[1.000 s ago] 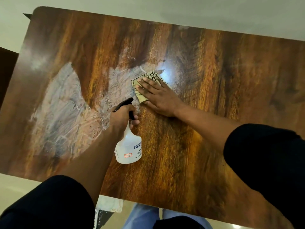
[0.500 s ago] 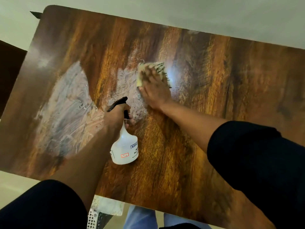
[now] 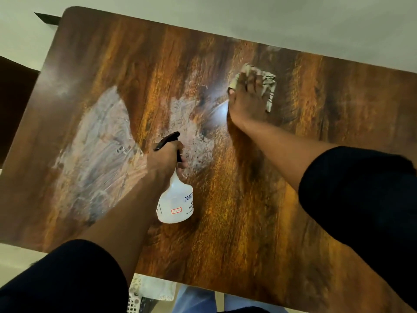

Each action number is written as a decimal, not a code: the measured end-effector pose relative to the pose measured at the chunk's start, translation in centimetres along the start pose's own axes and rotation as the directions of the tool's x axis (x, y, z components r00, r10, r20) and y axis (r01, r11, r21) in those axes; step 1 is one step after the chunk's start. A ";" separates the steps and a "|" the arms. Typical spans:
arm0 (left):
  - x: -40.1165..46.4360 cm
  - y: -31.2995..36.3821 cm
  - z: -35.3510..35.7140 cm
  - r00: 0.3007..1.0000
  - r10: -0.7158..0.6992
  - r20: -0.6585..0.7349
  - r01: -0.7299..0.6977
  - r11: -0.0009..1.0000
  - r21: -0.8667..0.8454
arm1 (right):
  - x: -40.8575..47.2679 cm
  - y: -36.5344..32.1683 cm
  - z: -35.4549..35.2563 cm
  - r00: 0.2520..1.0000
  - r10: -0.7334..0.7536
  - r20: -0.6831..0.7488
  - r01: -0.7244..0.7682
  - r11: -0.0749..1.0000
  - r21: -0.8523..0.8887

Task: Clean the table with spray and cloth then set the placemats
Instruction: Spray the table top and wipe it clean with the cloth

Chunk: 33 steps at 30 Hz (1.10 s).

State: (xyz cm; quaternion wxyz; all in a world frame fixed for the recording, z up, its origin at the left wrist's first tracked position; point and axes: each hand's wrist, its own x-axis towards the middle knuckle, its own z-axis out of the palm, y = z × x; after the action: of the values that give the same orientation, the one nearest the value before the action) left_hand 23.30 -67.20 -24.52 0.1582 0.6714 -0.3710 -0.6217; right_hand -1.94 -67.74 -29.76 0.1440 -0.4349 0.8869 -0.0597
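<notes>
A dark glossy wooden table (image 3: 282, 211) fills the view. My left hand (image 3: 164, 157) grips the neck of a white spray bottle (image 3: 176, 204) with a black trigger head, held over the table's middle. My right hand (image 3: 248, 98) presses flat on a pale patterned cloth (image 3: 269, 89) toward the table's far side, fingers spread over it. Whitish wet smears (image 3: 97, 143) cover the left and middle of the tabletop. No placemats are in view.
A white perforated basket (image 3: 135, 301) with pale lacy fabric (image 3: 158, 288) in it sits below the table's near edge. A dark furniture edge (image 3: 13, 98) stands off the left side. Pale floor lies beyond the far edge.
My right hand has slid the cloth away from me and to the right across the table. The left hand with the bottle has stayed about where it was.
</notes>
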 end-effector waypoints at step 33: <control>4.6 7.6 2.3 0.998 0.002 0.067 0.001 0.999 -0.044 | 10.1 -7.5 0.5 0.866 -0.484 0.122 0.494 0.867 -0.065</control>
State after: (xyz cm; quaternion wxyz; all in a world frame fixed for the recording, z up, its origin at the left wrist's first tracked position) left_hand 18.60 -74.93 -23.07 0.1606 0.6464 -0.3624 -0.6520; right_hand -2.00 -80.27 -30.61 0.1485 -0.6543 0.7409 -0.0302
